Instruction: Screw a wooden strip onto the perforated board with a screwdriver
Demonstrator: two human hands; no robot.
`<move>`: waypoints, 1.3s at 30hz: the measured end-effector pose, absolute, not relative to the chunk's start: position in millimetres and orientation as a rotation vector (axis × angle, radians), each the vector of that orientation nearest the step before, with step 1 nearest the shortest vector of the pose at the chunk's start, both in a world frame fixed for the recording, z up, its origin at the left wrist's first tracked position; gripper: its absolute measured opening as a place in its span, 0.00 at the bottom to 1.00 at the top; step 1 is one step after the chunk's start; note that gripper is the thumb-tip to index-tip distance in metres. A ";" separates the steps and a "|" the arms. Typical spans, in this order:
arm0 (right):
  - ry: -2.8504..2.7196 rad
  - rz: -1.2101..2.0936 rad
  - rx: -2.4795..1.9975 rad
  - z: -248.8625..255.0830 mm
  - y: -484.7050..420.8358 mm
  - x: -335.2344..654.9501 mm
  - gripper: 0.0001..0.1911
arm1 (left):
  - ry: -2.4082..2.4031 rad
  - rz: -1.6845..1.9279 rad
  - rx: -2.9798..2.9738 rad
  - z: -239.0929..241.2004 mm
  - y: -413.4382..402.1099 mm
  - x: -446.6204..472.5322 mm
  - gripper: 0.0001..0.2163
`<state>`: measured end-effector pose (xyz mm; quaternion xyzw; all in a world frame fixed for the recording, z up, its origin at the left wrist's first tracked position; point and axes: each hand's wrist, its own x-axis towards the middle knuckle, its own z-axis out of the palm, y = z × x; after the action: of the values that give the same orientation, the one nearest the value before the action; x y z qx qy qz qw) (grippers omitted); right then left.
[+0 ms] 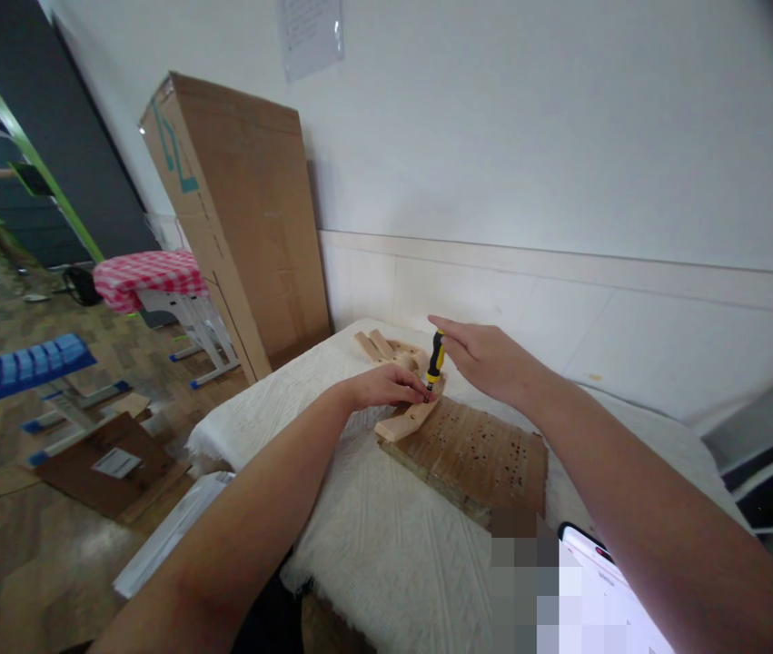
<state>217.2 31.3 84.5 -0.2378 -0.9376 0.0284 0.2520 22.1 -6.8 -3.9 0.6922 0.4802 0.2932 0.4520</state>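
Observation:
A black-and-yellow screwdriver (436, 357) stands nearly upright, tip down on a curved light-wood piece (408, 422). My right hand (488, 352) is at the top of its handle, index finger stretched out past it and the other fingers bent against the grip. Close by the tip, my left hand (392, 385) has its fingers pinched together over the wood piece; what lies between them is too small to make out. The curved piece rests on the left end of a brown wooden board (474, 454) dotted with dark holes. More shaped wood pieces (392, 350) lie just behind my left hand.
A white cloth (359, 509) covers the table, which stands against a white wall. At the lower right lies a lit phone or tablet (608, 581). A tall cardboard box (250, 218) rises behind on the left. Farther left are stools, flattened cardboard and a person.

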 end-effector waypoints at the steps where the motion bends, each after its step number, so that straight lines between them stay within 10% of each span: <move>1: -2.559 0.054 -0.707 87.4 30.6 218.4 0.21 | 1.189 0.720 1.711 -3.9 -6.7 22.2 0.12; 39: -2.587 -0.193 -0.919 89.5 24.8 222.2 0.21 | 1.233 0.820 1.672 -5.2 -9.0 29.3 0.10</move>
<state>222.2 24.8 89.5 -0.3277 -0.9222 -0.0688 0.1934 29.3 -9.0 -5.2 0.6729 0.4960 0.3298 0.4386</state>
